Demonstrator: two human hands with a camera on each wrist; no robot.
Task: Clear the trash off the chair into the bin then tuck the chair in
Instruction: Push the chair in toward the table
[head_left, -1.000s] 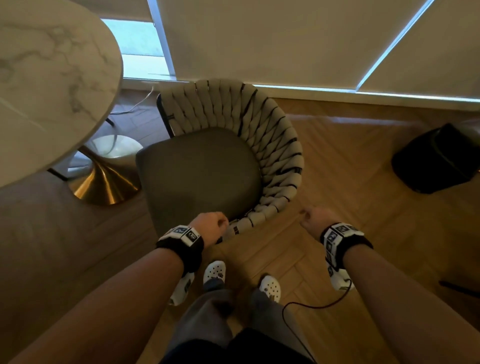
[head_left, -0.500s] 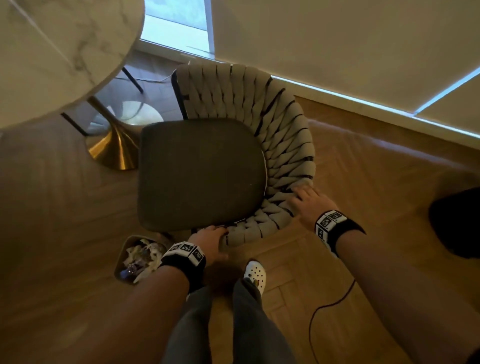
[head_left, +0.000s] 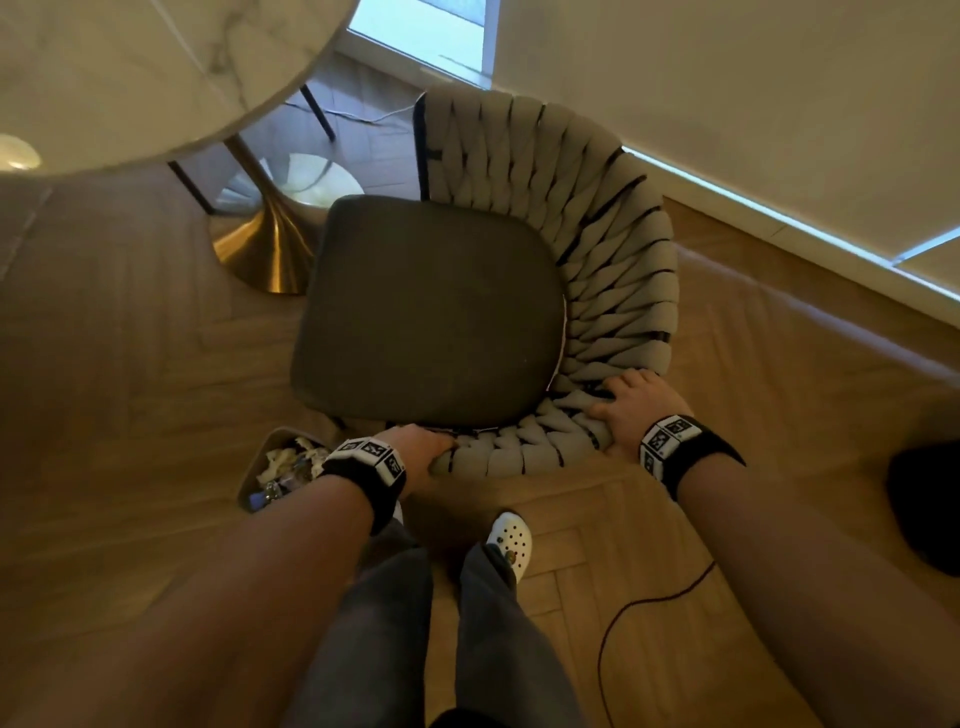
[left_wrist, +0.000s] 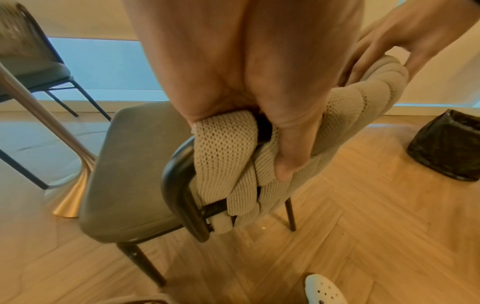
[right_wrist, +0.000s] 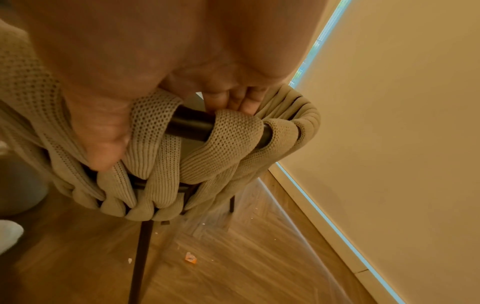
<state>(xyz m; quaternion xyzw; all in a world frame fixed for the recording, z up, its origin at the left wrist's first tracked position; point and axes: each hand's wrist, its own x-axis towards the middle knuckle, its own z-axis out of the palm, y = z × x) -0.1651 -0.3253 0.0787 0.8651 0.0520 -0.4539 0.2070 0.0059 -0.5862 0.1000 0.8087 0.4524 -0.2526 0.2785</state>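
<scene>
The chair (head_left: 431, 306) has a dark bare seat and a beige woven backrest (head_left: 613, 291) on a black frame. My left hand (head_left: 421, 449) grips the near end of the backrest rim, its thumb wrapped over the weave (left_wrist: 291, 144). Further right along the rim, my right hand (head_left: 631, 402) grips the woven backrest too, thumb down the outside (right_wrist: 103, 144). A small bin (head_left: 280, 467) full of crumpled trash stands on the floor just left of my left wrist. The marble table (head_left: 156, 67) with its gold pedestal (head_left: 265, 249) stands beyond the chair's left side.
A second dark chair (left_wrist: 31, 67) stands behind the table. A black bag-lined bin (left_wrist: 446, 148) sits on the floor to the right. A thin cable (head_left: 639, 608) runs over the wooden floor by my feet. Small crumbs and an orange scrap (right_wrist: 191, 258) lie under the chair. The wall is close on the right.
I have stepped closer over the chair. My right hand moved from the air onto the backrest rim and now grips it. The left hand has kept its hold on the near end.
</scene>
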